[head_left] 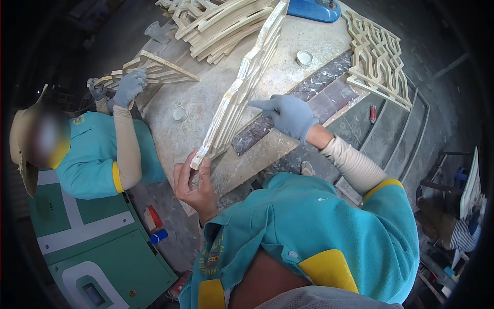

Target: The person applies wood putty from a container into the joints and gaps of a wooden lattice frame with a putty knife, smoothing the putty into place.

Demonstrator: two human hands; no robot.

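A pale wooden lattice panel (232, 98) stands on edge, tilted, its long zigzag edge smeared with white. My left hand (194, 184), bare, is closed around its near lower end, thumb on one side and fingers on the other. My right hand (290, 117) wears a grey glove. Its index finger is stretched out to the panel's right side, seemingly touching it; the other fingers are partly hidden underneath, and I see nothing held in it. Flanking the panel on the table are a small round container of white stuff (304, 57) and a similar round lid or cup (180, 113).
The worktable (170, 136) bears a stack of curved lattice pieces (226, 31), a blue tray (315, 9) and a clear cup (153, 30). Another lattice panel (378, 56) lies at right. A co-worker's gloved hand (131, 87) holds a lattice piece (167, 69). A green machine (103, 247) stands left.
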